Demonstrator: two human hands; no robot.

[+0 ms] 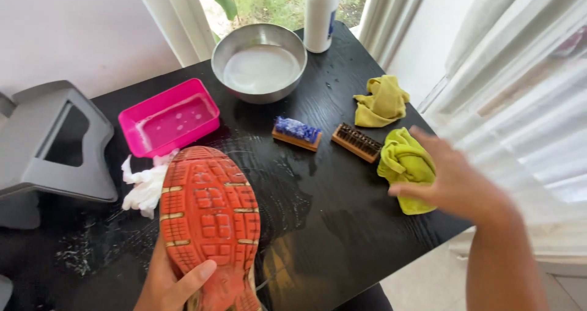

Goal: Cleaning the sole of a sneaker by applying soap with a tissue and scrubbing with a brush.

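Left hand [168,283] gripping, right hand [455,179] outstretched

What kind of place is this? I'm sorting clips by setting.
Probably a home, at a black table by a curtained window. A steel bowl of cloudy water, two brushes and the shoe in the left hand suggest makeshift shoe cleaning.

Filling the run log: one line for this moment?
left hand: holds shoe sole-up | right hand: open, at yellow cloth | table: wet

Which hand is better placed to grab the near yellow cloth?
Right. The right hand is open and hovering at the near yellow cloth, fingers spread. The left hand grips the shoe, sole up, across the table.
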